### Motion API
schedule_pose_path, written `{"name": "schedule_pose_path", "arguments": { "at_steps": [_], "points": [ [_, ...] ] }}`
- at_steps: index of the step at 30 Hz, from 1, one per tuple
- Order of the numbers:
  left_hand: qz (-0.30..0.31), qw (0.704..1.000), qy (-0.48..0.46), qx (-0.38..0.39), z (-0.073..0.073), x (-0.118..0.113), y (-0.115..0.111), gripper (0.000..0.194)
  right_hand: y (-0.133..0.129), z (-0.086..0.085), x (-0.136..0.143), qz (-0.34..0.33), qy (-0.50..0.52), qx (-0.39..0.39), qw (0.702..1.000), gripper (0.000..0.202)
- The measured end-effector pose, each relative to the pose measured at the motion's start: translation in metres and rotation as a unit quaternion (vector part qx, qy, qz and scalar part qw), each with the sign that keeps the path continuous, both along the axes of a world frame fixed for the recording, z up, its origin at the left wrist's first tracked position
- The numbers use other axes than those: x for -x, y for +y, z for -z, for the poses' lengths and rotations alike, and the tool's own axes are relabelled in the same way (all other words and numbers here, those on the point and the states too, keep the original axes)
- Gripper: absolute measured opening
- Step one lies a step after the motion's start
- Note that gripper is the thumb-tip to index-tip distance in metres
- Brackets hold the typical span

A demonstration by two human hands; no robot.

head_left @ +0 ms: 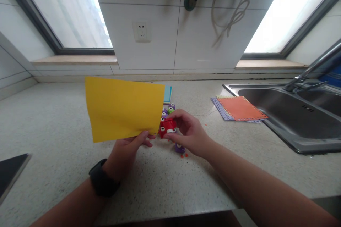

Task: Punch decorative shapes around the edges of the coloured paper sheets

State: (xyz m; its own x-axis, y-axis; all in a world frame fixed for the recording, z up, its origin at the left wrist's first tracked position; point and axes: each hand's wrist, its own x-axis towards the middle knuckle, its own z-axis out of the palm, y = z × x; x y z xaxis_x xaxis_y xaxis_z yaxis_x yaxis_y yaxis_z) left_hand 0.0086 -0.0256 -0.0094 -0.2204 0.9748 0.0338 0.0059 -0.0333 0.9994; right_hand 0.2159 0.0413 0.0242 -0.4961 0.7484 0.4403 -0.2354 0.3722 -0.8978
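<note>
A sheet of yellow paper [125,108] is raised above the counter, its lower right edge pinched by my left hand [130,145]. My right hand [190,133] grips a red craft punch [169,125] between thumb and fingers, right at the paper's right edge. Whether the paper sits inside the punch's slot, I cannot tell. More small punches with googly eyes stand around it: a red one [162,133], purple ones [164,114] and a green one [171,110]. Another purple punch [179,148] lies below my right hand, beside small orange paper bits [186,155].
Orange paper [242,108] with a punched border lies on patterned purple sheets at the rim of the steel sink [282,113]. Behind the yellow sheet shows a light blue pad [167,94]. A dark flat object [12,172] lies at the left edge.
</note>
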Motion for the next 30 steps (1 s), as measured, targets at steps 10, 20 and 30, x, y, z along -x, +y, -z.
{"name": "schedule_pose_path", "arguments": {
  "at_steps": [10,20,30],
  "points": [
    [0.034,0.999,0.000,-0.008,-0.004,-0.001,-0.005,0.023,-0.001,0.008,0.001,-0.009,-0.004,-0.095,0.995,0.041],
    [0.016,1.000,0.006,-0.018,-0.022,-0.008,-0.003,0.015,-0.004,0.006,0.000,-0.010,-0.015,-0.104,0.994,0.040],
    [0.019,0.998,0.059,-0.021,-0.036,-0.012,-0.004,0.015,-0.005,0.010,0.000,-0.007,-0.047,-0.088,0.995,0.042]
  ]
}}
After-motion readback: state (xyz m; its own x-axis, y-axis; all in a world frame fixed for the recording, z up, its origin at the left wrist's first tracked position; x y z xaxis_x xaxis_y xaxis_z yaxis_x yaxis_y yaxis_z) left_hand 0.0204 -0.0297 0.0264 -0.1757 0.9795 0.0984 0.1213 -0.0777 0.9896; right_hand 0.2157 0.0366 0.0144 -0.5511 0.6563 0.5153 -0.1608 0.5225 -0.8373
